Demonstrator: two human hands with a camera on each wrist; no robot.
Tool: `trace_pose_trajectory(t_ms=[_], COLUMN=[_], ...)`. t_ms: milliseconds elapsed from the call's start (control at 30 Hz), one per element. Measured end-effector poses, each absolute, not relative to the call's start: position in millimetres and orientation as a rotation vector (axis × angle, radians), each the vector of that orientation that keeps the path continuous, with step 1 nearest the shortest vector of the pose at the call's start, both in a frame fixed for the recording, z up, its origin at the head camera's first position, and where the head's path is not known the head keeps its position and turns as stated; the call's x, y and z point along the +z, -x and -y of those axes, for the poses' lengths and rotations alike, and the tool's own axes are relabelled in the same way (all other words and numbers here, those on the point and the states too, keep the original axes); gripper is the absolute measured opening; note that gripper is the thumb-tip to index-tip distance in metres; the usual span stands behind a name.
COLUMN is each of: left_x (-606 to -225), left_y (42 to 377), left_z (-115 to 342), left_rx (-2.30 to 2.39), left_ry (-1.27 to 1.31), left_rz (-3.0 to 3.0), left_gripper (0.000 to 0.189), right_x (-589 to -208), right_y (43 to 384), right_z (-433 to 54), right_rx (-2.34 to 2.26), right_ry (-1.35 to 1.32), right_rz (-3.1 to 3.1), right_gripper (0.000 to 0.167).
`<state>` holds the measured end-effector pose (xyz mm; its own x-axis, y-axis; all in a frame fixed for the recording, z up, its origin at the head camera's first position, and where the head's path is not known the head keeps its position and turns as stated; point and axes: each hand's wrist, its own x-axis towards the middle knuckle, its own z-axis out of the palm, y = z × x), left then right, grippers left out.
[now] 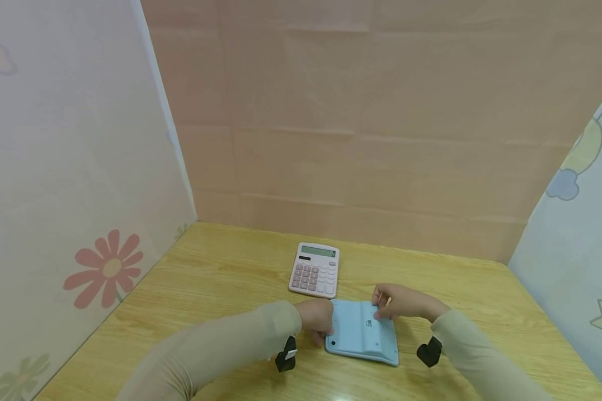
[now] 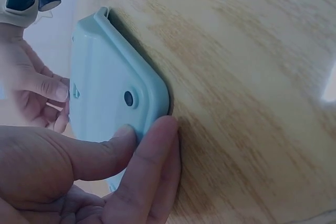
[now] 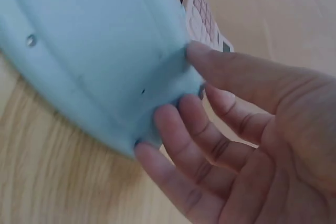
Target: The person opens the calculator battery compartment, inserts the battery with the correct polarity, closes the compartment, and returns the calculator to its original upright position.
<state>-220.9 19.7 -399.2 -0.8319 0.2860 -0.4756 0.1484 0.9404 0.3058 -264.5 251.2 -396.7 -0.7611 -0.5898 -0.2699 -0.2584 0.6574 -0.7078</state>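
A light blue calculator lies with its back up on the table, showing a raised ridge, screw holes and a dark round foot. My left hand pinches its left edge; in the left wrist view the thumb presses the back while fingers curl under the rim. At the far right corner is my right hand. The right wrist view shows its thumb on one side of that corner and its bent fingertips against another. The calculator's keys and display face down, hidden.
Just beyond the blue calculator lies a pink calculator, face up with its display lit. The wooden table meets a brown covered wall behind, with pale patterned panels at left and right.
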Motion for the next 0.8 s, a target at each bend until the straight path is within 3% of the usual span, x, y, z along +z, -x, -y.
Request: trace_pose_trajectory(t_ms=[200,367,600,800], left_x=[-402,-403,-405,-405], left_y=[222,223,224,224], left_z=[-20,-19,-19,-19], left_rx=[0.334,0.341,0.347,0.350], left_ry=[-0.313,-0.306,-0.311,-0.317], left_rz=[-2.560,-2.564,-2.570,-2.568], left_gripper=[0.023,0.023,0.024,0.024], right_x=[-404,-408,-405,-399], right_y=[264,262,256,249], right_z=[-273,-281,-273,-262], right_rx=[-1.056,-1.088,-0.981,-0.952], right_ry=[0.593,0.414,0.152,0.097], right_rz=[-2.268,-2.265,-2.346,-2.360], right_gripper=[0.025,0.035,0.041,0.040])
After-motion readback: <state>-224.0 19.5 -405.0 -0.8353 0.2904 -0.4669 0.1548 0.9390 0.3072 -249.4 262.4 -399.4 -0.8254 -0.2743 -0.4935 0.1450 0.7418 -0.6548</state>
